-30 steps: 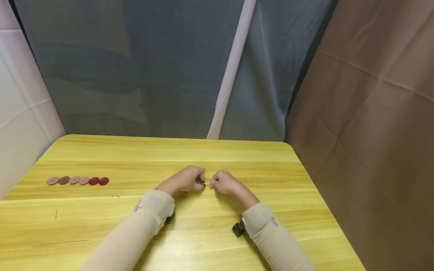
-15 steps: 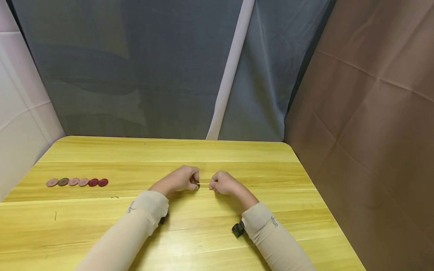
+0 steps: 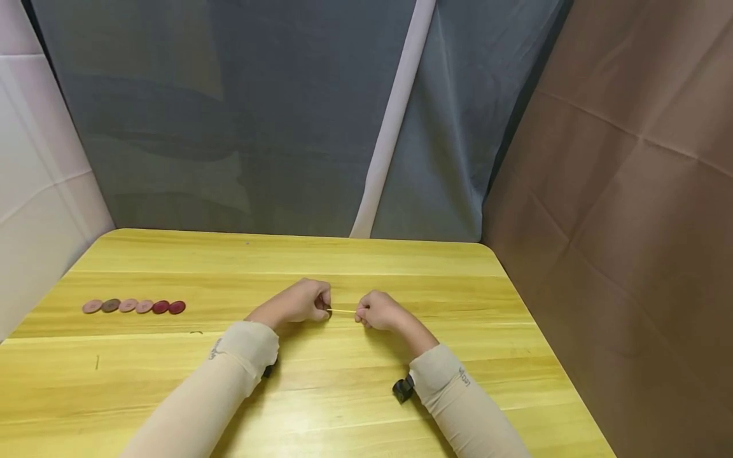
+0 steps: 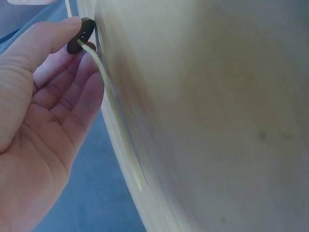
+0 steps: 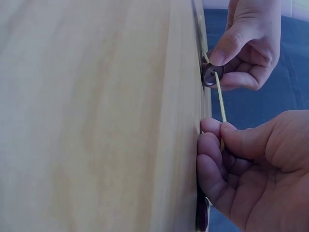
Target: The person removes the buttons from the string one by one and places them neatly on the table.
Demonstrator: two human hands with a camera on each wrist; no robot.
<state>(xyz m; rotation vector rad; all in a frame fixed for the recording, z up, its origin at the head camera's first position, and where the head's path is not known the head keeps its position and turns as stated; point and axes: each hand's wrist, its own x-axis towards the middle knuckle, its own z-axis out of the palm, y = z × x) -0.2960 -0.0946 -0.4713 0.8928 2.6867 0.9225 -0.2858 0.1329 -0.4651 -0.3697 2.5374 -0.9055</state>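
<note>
My left hand [image 3: 299,301] pinches a dark button [image 4: 81,36] between thumb and fingers, just over the table. A thin yellow cord [image 5: 220,99] runs through a hole in it; a loose tail of the cord [image 4: 113,101] curves away on the other side. My right hand [image 3: 382,310] pinches the cord between thumb and forefinger, to the right of the button. Between the two hands the cord is straight. Below the right hand's fingers, a dark red edge [image 5: 203,215] shows in the right wrist view, mostly hidden.
On the wooden table [image 3: 321,394], a row of several buttons [image 3: 128,306] in pink, brown and dark red lies at the left. Small dark marks [image 3: 196,332] show nearer the middle. A grey curtain [image 3: 286,127] hangs behind, with a brown cloth [image 3: 630,222] on the right.
My left hand has moved left with the button, and the stretch of cord showing between the hands has grown longer. My right hand has stayed nearly in place.
</note>
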